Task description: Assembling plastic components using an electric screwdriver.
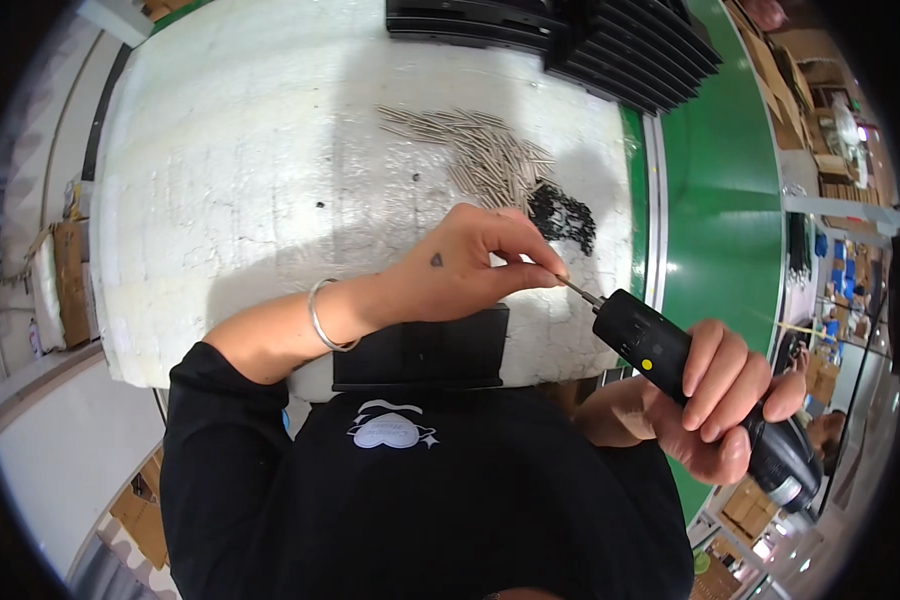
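My right hand wraps round a black electric screwdriver, tilted with its thin metal bit pointing up and left. At the tip of that bit, my left hand pinches thumb and forefinger together. Whatever lies between those fingertips is too small to make out. Just beyond my left hand are a loose heap of thin metal rods and a pile of tiny black pieces. A flat-faced black part rests against the near table edge, below my left wrist and partly covered by it.
White wrapping covers the table, with a couple of black specks on it. Black ribbed parts are stacked at the far right. Along the right side, past a metal rail, runs a green surface. Cardboard boxes stand off to the left.
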Demonstrator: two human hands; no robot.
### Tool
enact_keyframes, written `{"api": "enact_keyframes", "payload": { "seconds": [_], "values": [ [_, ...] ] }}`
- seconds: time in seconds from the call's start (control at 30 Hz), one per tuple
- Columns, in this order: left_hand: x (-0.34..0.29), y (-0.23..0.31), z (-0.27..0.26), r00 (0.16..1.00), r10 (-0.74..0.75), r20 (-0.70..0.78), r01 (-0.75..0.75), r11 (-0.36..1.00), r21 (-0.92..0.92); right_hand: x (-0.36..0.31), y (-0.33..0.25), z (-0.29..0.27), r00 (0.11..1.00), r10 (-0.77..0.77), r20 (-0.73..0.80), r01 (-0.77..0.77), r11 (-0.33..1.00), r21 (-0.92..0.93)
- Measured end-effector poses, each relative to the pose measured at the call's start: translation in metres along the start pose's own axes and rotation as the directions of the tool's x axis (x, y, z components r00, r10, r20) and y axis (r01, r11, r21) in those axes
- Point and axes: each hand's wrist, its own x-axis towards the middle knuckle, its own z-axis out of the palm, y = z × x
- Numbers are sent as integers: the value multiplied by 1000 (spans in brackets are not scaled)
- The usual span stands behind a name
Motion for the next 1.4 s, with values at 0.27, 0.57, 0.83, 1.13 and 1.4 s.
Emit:
{"api": "enact_keyframes", "payload": {
  "seconds": [0.27,0.57,0.83,1.13,1.4],
  "values": [
    [0,-1,-84,948,280,-152,-78,666,742,-7,10,-2,999,40,37,-36,995,-96],
    [2,-8,-142,985,-22,-170,169,306,937,-11,11,-4,996,81,25,-79,994,-76],
    [-20,1,-121,962,87,-259,204,401,893,-10,13,1,988,141,57,-137,988,-66],
    [-106,49,-32,955,105,-279,116,731,673,-24,25,24,944,227,241,-228,973,-23],
    [-130,26,11,900,66,-431,238,754,612,-37,37,40,881,319,350,-321,946,-52]
  ]
}}
